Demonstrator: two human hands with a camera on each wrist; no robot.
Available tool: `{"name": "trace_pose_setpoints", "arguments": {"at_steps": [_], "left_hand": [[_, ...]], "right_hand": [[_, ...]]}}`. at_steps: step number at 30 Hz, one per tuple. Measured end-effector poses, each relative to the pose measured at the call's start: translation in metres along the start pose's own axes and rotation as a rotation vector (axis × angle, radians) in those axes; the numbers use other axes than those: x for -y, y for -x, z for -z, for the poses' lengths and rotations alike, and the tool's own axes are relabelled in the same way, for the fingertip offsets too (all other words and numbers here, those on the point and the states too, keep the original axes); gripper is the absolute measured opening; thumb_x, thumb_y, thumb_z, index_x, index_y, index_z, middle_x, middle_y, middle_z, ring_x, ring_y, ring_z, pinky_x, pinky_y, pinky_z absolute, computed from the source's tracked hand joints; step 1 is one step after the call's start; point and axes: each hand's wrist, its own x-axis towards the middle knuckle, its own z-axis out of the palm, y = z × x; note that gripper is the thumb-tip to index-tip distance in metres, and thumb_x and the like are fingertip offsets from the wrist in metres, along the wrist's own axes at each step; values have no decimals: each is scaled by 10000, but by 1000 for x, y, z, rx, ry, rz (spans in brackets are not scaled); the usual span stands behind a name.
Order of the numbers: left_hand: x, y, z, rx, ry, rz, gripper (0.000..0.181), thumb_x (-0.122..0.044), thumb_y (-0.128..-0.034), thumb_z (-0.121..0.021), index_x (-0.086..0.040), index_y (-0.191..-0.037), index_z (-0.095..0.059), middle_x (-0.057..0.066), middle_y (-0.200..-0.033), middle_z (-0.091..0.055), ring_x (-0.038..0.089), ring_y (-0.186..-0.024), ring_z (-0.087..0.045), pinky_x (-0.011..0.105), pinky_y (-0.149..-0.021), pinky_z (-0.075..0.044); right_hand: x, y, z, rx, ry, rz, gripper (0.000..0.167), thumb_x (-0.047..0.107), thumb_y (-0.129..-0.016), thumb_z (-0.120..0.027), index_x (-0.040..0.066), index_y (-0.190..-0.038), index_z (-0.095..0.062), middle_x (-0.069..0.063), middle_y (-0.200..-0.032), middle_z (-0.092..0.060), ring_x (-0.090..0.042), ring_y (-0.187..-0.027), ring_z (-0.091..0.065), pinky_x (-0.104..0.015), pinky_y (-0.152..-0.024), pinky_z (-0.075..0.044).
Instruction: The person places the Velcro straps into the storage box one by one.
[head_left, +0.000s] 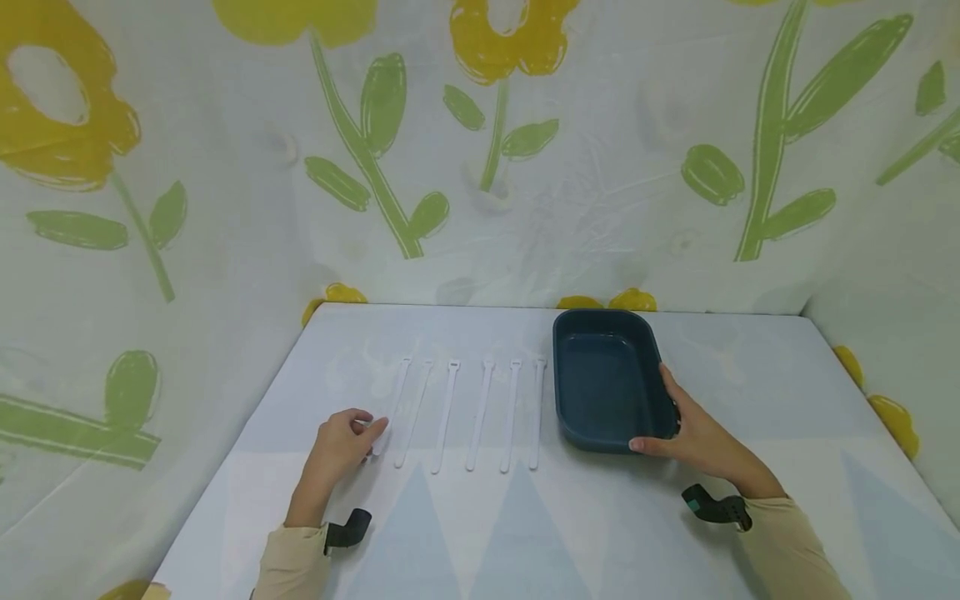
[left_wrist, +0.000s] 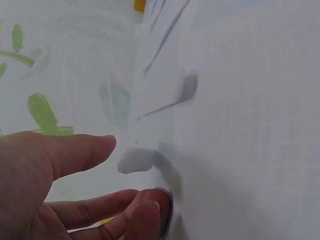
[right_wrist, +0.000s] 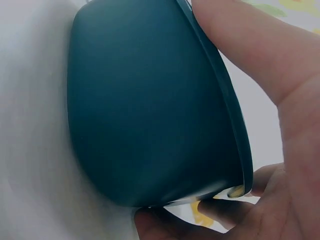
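Presently, the left hand (head_left: 341, 450) is positioned at the near end of the leftmost white strip (head_left: 398, 392), thumb and fingers parted about it, released. Five further white strips (head_left: 479, 415) lie in a row between it and the dark teal tray (head_left: 607, 383), located toward the worktop's (head_left: 480, 333) far edge. The right hand (head_left: 705, 442) grasps the tray's near right corner.

The right wrist view's top edge crops the dark tray (right_wrist: 145, 100).
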Motion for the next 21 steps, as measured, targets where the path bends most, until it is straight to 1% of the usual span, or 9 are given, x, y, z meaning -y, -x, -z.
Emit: {"name": "trace_pose_setpoints", "arguments": {"at_steps": [5,11,14,21], "left_hand": [[0,-1,-2,-7,-32,8,491,-341,-977,-681,82,-1222,-634,148,-887,-726,164,-669,-635,345,-648,-546],[-1,-3,-4,-8,-59,33,467,-344,-949,-720,52,-1189,-658,147,-910,-730,187,-717,-633,352,-669,-548],[-1,-4,-5,-14,-55,33,451,-318,-931,-744,48,-1181,-660,141,-895,-726,191,-722,-631,344,-665,-538],[-3,-3,-6,-7,-28,31,431,-247,-900,-773,58,-1180,-653,105,-814,-712,172,-672,-618,313,-642,-500]], "right_hand": [[0,1,0,6,-9,-4,1309,389,-841,-840,151,-1643,168,-285,-1715,64,-616,-1533,-91,-815,-1121,-236],[-1,0,-1,19,-42,-10,1317,371,-843,-841,162,-1638,188,-265,-1717,103,-596,-1549,-34,-817,-1135,-196],[-1,-1,-1,19,-45,-5,1316,366,-846,-840,164,-1637,192,-262,-1717,108,-594,-1551,-28,-818,-1136,-191],[-1,-1,0,27,-50,-12,1315,368,-851,-836,172,-1633,203,-258,-1716,123,-597,-1550,-16,-821,-1133,-190]]}}
